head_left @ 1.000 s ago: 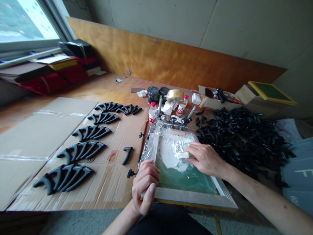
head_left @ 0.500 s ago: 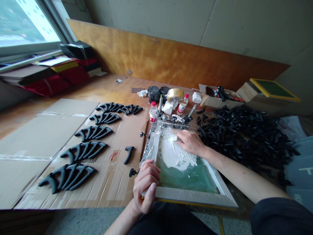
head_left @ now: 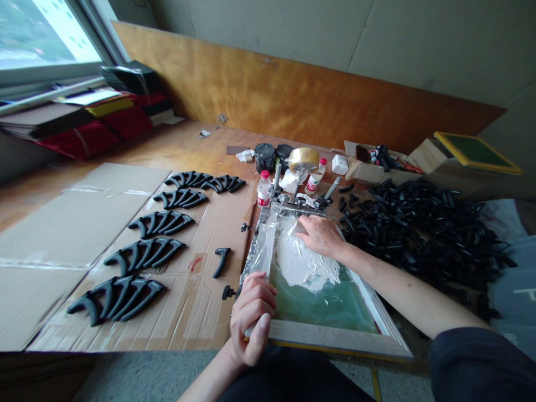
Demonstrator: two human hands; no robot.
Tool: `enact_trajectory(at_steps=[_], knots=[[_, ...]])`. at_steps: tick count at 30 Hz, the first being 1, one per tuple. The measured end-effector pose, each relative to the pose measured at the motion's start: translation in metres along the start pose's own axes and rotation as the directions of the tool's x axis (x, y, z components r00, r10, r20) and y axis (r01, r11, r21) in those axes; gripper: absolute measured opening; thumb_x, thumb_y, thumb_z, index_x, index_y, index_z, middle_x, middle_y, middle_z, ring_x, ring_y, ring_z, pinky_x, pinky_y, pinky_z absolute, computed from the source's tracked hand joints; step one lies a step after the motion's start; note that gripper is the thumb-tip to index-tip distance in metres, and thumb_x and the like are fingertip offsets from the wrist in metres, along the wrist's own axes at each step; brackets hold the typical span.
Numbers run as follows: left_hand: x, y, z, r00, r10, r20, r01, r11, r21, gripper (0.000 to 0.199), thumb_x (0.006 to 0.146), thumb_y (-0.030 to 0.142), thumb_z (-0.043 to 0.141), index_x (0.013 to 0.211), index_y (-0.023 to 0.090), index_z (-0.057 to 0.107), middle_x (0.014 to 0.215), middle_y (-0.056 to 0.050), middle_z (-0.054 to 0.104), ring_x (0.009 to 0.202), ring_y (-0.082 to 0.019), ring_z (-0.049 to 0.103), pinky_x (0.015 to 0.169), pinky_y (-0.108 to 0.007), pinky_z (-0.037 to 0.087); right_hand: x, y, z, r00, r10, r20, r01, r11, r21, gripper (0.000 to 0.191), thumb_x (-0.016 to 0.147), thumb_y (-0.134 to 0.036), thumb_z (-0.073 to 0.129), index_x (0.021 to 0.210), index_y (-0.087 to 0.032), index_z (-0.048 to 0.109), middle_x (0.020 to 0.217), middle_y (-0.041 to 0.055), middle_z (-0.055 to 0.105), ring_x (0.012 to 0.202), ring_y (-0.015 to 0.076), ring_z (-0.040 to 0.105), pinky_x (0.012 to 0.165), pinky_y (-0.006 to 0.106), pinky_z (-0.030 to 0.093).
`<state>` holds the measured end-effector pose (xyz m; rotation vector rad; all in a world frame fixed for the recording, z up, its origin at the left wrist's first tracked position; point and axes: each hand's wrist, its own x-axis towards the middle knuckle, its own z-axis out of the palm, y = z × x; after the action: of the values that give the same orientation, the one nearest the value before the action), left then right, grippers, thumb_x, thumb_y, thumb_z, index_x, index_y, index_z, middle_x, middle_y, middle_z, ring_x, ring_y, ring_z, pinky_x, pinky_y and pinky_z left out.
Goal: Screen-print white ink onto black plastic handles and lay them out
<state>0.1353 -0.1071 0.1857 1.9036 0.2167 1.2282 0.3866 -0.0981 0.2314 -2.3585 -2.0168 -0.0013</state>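
A framed green screen [head_left: 310, 310] lies in front of me, white paste [head_left: 301, 259] spread over its middle and upper part. My left hand [head_left: 254, 318] is closed around the near left corner of the screen frame [head_left: 335, 336]. Over the far part of the screen, my right hand [head_left: 320, 237] is closed on a small scraper, which is mostly hidden, at the upper edge of the paste. A metal clamp [head_left: 299, 204] stands at the frame's far end. Left of the frame, one black curved part [head_left: 221, 262] rests on cardboard [head_left: 176, 301].
Rows of black curved parts [head_left: 119, 298] lie on the cardboard at left. A large heap of black parts [head_left: 419, 240] is at right. Behind the clamp are red-capped bottles [head_left: 263, 190], black tubs [head_left: 264, 158] and a tape roll [head_left: 304, 160]. Black knobs [head_left: 228, 292] stick out left of the frame.
My right hand has moved slightly up and left over the paste, towards the far end of the screen. My left hand keeps its hold at the corner. The view has shifted slightly.
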Motion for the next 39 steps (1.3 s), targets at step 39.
enact_trajectory(at_steps=[39], knots=[[0.005,0.003,-0.002,1.000,0.011,0.009,-0.011,1.000,0.025,0.023,0.089,0.020,0.039,0.070,0.018,0.052,0.066,-0.003,0.055,0.074,-0.020,0.058,0.091,-0.055,0.042,-0.044,0.044,-0.008,0.986,-0.144,-0.082,0.161,0.950,0.266,0.014,0.079,-0.024,0.072,0.092,-0.022,0.067,0.086,0.0018,0.067,0.082,0.0174,0.058,0.070,0.026,0.038]])
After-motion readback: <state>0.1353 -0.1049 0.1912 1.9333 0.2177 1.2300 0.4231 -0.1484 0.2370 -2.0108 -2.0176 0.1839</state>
